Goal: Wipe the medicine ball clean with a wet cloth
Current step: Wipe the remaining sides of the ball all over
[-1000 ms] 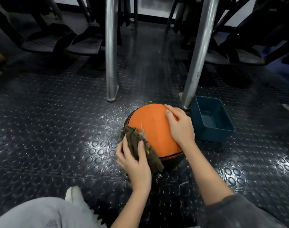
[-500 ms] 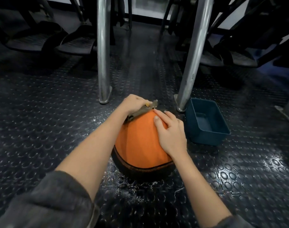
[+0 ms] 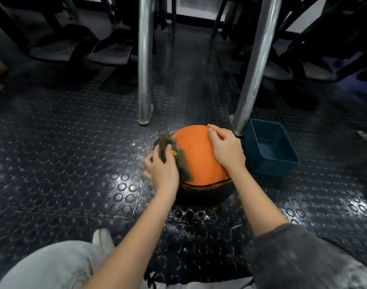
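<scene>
Studded rubber flooring (image 3: 74, 163) is being rested on by the medicine ball (image 3: 199, 157), its top being pressed by the relaxed right hand (image 3: 226, 151) while the cloth (image 3: 164, 142) is being gripped against its left side by the left hand (image 3: 162, 174).

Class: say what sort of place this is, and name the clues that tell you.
Probably a gym: studded rubber floor, steel equipment legs, machine footplates behind, and a medicine ball.

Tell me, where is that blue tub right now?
In the head view the blue tub sits on the floor right of the orange ball, close to the right hand, beside the foot of a slanted metal leg.
</scene>
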`<move>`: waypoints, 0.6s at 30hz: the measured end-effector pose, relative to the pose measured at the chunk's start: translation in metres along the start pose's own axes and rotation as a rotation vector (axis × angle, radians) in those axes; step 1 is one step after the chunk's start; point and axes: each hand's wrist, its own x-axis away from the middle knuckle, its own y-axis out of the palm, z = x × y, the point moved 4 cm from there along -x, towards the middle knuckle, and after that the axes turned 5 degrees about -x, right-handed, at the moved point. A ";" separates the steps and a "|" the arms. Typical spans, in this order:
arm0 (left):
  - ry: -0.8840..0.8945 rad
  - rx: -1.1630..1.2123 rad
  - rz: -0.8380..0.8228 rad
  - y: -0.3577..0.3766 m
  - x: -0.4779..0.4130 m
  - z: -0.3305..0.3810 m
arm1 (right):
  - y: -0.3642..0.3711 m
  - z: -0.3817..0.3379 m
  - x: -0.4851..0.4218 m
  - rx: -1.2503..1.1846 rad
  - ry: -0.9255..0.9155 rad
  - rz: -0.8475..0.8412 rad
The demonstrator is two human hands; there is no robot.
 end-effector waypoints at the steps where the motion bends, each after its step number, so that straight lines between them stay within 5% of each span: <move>1: 0.004 -0.051 -0.031 0.002 0.009 0.005 | -0.001 0.001 -0.002 0.006 0.011 -0.010; 5: 0.131 -0.148 -0.224 0.011 0.045 0.017 | -0.001 -0.004 -0.006 0.089 0.058 -0.112; 10: 0.255 -0.212 -0.321 0.000 0.039 0.017 | -0.021 -0.021 0.003 -0.273 -0.092 -0.363; 13: 0.218 0.082 -0.408 -0.012 0.024 0.020 | -0.012 -0.019 0.014 0.046 -0.157 -0.552; 18: 0.416 -0.099 -0.201 -0.024 -0.021 0.048 | -0.016 -0.020 0.008 -0.177 -0.162 -0.393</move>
